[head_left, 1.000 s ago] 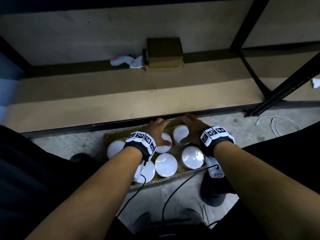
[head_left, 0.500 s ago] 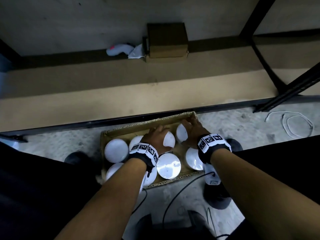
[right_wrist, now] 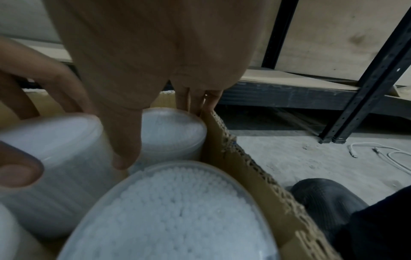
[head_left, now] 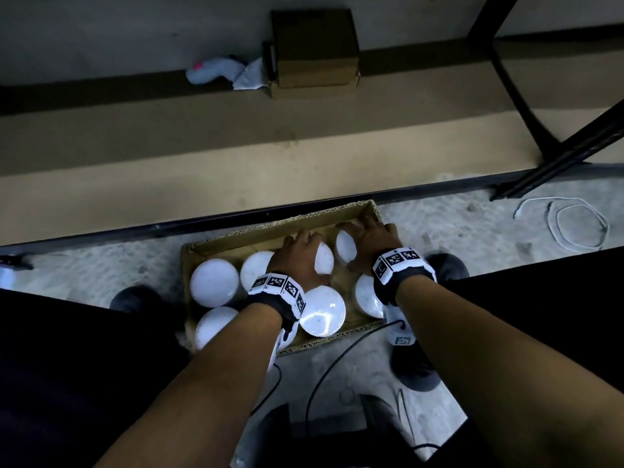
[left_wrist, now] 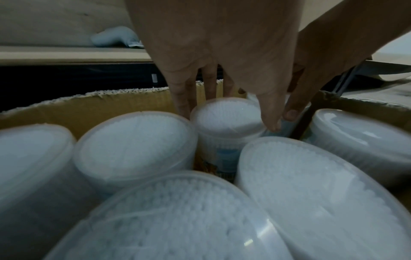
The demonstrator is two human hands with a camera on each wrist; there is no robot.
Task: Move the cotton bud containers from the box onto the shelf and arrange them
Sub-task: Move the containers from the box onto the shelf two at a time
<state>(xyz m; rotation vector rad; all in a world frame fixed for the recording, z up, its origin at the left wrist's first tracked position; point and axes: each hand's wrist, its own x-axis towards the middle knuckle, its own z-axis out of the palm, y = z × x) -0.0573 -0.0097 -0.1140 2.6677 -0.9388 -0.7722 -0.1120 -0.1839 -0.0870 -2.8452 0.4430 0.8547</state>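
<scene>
An open cardboard box (head_left: 270, 228) on the floor holds several round cotton bud containers with clear white lids. My left hand (head_left: 300, 255) reaches into the far row, with thumb and fingers round the sides of one container (left_wrist: 224, 114). My right hand (head_left: 368, 238) does the same with the neighbouring container (right_wrist: 171, 130) in the box's far right corner, its thumb (right_wrist: 124, 140) on the near side and its fingers against the box wall. Both gripped containers (head_left: 324, 260) lean a little. The low tan shelf (head_left: 236, 170) lies just beyond the box.
A small brown carton (head_left: 314, 49) and a pale crumpled object (head_left: 216, 72) sit at the back of the shelf. Black metal uprights (head_left: 574, 153) stand at the right. A white cable (head_left: 574, 224) lies on the concrete floor. Dark shoes (head_left: 445, 268) flank the box.
Both hands have sunk deeper round the two far-row containers, from resting on the lids to gripping their sides. The containers now lean. The head view has dropped closer.
</scene>
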